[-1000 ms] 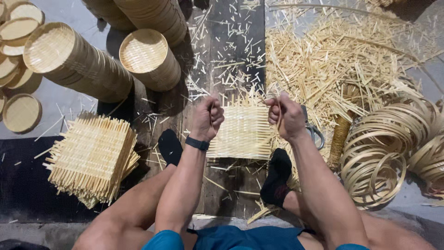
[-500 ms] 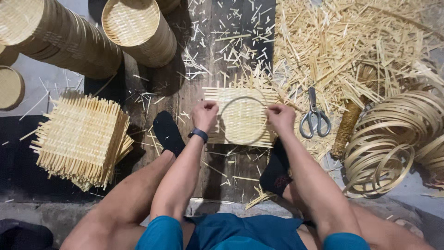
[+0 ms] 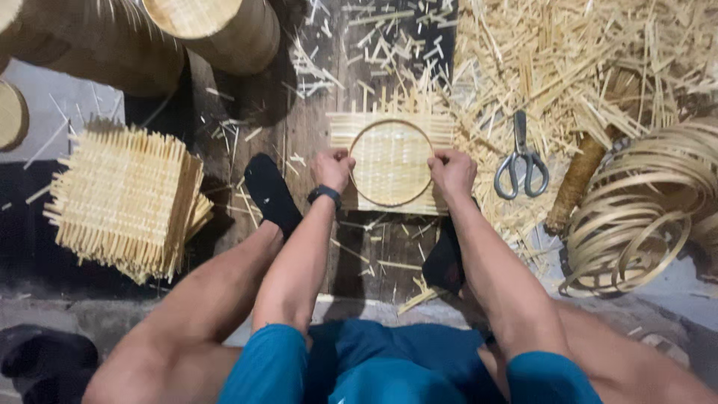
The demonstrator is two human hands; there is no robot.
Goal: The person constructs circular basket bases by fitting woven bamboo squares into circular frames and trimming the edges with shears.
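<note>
A square woven bamboo mat (image 3: 393, 131) lies on the dark wooden board between my feet. A thin round bamboo hoop (image 3: 391, 122) rests on top of it. My left hand (image 3: 333, 169) grips the hoop's left edge, a black watch on its wrist. My right hand (image 3: 451, 172) grips the hoop's right edge. Both hands press the hoop down against the mat.
Grey scissors (image 3: 521, 161) lie just right of the mat on loose bamboo splinters (image 3: 568, 60). A pile of bamboo hoops (image 3: 643, 217) sits at the right. A stack of woven mats (image 3: 127, 198) sits at the left. Stacked round baskets (image 3: 217, 30) stand at the top left.
My hands came down from chest height, where they held the hoop, and set it on the mat. The view has moved closer to the work.
</note>
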